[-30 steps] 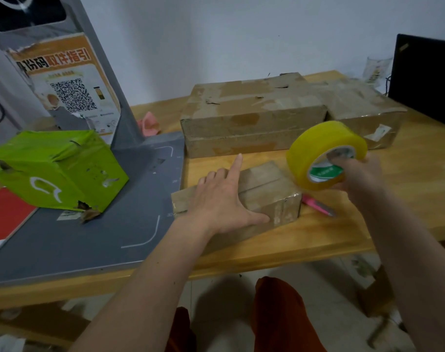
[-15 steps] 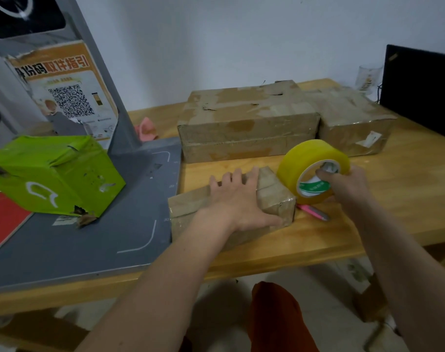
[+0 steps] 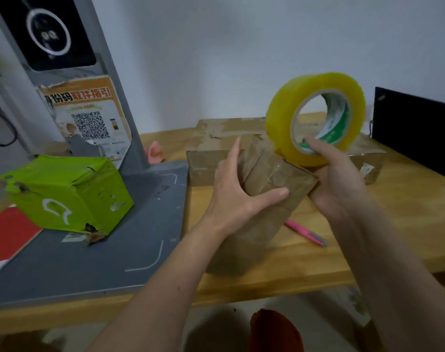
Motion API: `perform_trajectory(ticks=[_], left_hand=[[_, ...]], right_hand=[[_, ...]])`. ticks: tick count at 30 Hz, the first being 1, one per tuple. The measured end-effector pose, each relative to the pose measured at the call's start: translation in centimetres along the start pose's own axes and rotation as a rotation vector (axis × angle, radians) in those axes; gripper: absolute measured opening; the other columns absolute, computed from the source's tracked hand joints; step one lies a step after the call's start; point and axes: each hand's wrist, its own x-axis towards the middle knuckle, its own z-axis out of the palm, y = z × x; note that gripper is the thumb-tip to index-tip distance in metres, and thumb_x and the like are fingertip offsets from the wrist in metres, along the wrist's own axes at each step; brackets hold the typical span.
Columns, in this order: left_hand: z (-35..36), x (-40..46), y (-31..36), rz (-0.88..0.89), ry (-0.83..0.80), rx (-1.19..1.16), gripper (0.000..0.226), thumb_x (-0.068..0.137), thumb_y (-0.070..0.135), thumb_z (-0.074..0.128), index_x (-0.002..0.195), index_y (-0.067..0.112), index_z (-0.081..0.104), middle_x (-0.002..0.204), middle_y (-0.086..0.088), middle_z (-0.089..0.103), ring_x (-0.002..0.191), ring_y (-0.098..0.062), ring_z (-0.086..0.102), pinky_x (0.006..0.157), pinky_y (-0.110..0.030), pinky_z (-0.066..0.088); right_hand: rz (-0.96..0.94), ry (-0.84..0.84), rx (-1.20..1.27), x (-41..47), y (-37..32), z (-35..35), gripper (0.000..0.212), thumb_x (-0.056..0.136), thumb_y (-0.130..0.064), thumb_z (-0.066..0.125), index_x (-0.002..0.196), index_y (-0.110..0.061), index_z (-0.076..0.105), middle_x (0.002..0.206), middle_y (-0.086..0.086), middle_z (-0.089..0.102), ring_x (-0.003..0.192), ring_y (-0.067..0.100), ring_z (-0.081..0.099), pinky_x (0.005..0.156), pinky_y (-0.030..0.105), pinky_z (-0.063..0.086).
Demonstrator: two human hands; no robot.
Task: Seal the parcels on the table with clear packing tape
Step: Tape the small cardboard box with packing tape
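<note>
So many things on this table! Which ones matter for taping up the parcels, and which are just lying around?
For the job:
tape roll
small brown parcel
larger brown parcels
green parcel

Lying about:
pink pen
QR poster
black screen

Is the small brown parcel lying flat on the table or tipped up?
Tipped up: the small brown parcel slants, far end raised between left hand and right hand.

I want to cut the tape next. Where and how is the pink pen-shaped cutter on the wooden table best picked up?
Pinch the pink pen-shaped cutter at mid-barrel from above, fingers on its two long sides. It lies flat on the wooden table, slim and angled, free on both sides, just right of the small brown cardboard parcel. Probably the right hand is nearer, once it puts down the yellow tape roll.
</note>
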Motion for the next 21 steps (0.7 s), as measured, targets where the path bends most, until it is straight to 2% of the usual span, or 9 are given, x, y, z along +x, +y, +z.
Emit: perform_trajectory(ticks=[2,5,7,11,13,17,21], left_hand=[[0.1,-0.4,0.0,0.001,0.018,-0.019,0.129,0.058,0.068,0.078,0.156,0.041,-0.001,0.143,0.023,0.017,0.138,-0.002,0.018,0.118,-0.039,0.024],[-0.5,-0.3,0.8,0.021,0.062,-0.074,0.129,0.056,0.076,0.071,0.155,0.042,-0.003,0.157,0.018,0.013,0.148,-0.007,0.012,0.122,-0.046,0.021],[-1.5,0.0,1.4,0.053,0.114,-0.131,0.124,0.055,0.075,0.074,0.154,0.039,0.008,0.156,0.011,0.025,0.147,-0.012,0.024,0.119,-0.047,0.030],[-3.8,0.7,1.3,0.070,0.113,-0.159,0.111,0.054,0.062,0.081,0.147,0.027,0.031,0.139,0.010,0.052,0.128,-0.004,0.050,0.111,-0.039,0.042],[-4.7,0.7,0.7,0.059,0.094,-0.156,0.108,0.054,0.059,0.082,0.145,0.027,0.034,0.136,0.011,0.055,0.125,-0.002,0.052,0.109,-0.036,0.044],[-5.6,0.4,-0.1,0.031,0.086,-0.153,0.110,0.051,0.070,0.082,0.144,0.031,0.038,0.141,0.004,0.050,0.128,-0.008,0.051,0.109,-0.040,0.044],[-5.7,-0.1,0.0,0.005,0.086,-0.098,0.105,0.052,0.070,0.078,0.142,0.038,0.035,0.144,0.004,0.043,0.133,-0.012,0.045,0.111,-0.043,0.042]], right_hand=[[-0.014,0.041,-0.005,-0.4,-0.3,2.1,0.035,0.090,-0.015,0.063,0.124,-0.007,0.062,0.113,0.014,0.071,0.105,0.028,0.068,0.091,0.046,0.055],[-0.070,0.064,-0.143,-0.9,-0.1,4.7,0.027,0.088,-0.013,0.065,0.116,-0.012,0.067,0.104,0.008,0.074,0.101,0.024,0.070,0.088,0.043,0.057],[-0.108,0.022,-0.215,-1.4,0.4,6.1,0.023,0.088,-0.010,0.064,0.110,-0.014,0.069,0.101,0.005,0.075,0.099,0.023,0.070,0.088,0.043,0.056],[-0.186,-0.058,-0.340,-2.0,1.1,7.7,0.025,0.084,-0.004,0.067,0.108,-0.013,0.069,0.096,0.002,0.076,0.094,0.018,0.071,0.082,0.035,0.058],[-0.217,-0.095,-0.451,-1.8,1.3,7.9,0.027,0.082,-0.009,0.069,0.108,-0.017,0.069,0.095,-0.002,0.075,0.092,0.014,0.071,0.080,0.033,0.057],[-0.258,-0.089,-0.680,-1.4,0.8,8.3,0.036,0.070,-0.035,0.065,0.103,-0.022,0.069,0.097,0.001,0.073,0.093,0.018,0.068,0.086,0.051,0.055],[-0.255,-0.071,-0.660,-0.9,0.3,7.7,0.044,0.069,-0.035,0.064,0.110,-0.020,0.066,0.101,0.004,0.072,0.095,0.021,0.069,0.083,0.048,0.057]])
